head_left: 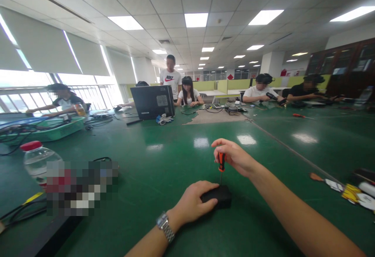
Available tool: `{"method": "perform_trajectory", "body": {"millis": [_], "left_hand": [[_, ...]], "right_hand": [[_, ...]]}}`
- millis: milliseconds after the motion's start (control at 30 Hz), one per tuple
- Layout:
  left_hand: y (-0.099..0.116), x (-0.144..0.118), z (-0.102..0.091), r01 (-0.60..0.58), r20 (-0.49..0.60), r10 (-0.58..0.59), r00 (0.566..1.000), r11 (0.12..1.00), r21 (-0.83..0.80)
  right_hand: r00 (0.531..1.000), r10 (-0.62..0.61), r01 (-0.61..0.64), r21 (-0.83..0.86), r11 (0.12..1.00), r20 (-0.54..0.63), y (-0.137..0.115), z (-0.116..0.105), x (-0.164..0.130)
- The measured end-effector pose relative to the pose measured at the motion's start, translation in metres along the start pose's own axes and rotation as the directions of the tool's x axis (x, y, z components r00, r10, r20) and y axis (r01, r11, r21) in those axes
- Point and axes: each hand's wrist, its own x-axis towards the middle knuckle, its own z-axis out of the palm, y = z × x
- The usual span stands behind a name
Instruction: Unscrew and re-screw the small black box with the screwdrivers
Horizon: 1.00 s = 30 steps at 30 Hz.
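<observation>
Water bottle [37, 159], green basket [63, 129], laptop [152, 101], seated co-workers [259, 91] beyond

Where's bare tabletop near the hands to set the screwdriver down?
Bare green table lies ahead of the black box, up to the laptop. Also bare between the right hand and the seam. Crowded left by the bottle and cables, and far right by tools.
</observation>
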Motion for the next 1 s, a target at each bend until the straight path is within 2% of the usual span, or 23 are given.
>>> {"method": "perform_trajectory", "body": {"millis": [67, 233, 400, 567, 833, 1000], "left_hand": [[-0.001, 0.000, 0.000, -0.003, 0.002, 0.003, 1.000, 1.000, 0.002], [-0.004, -0.001, 0.000, 0.003, 0.006, -0.003, 1.000, 1.000, 0.012], [-0.010, -0.001, 0.000, 0.069, -0.044, -0.066, 0.997, 0.996, 0.061], [-0.011, 0.000, 0.001, 0.075, -0.073, -0.070, 0.995, 0.995, 0.063], [-0.009, -0.001, 0.001, 0.082, -0.082, -0.076, 0.994, 0.994, 0.068], [-0.008, -0.001, 0.000, 0.082, -0.077, -0.077, 0.994, 0.995, 0.065]], "right_hand": [[1.000, 0.011, -0.011, 0.004, 1.000, 0.018, 0.000, 0.000, 0.000], [0.997, -0.019, 0.018, -0.021, 1.000, -0.069, 0.001, 0.002, 0.002], [0.999, -0.016, 0.015, -0.022, 1.000, -0.044, -0.001, 0.003, 0.002], [0.993, -0.026, 0.020, -0.051, 0.998, -0.116, 0.000, 0.003, 0.001], [0.999, -0.015, 0.016, 0.014, 1.000, -0.051, -0.001, 0.003, -0.001], [0.996, -0.033, 0.031, -0.028, 0.999, -0.086, -0.003, 0.004, 0.000]]}}
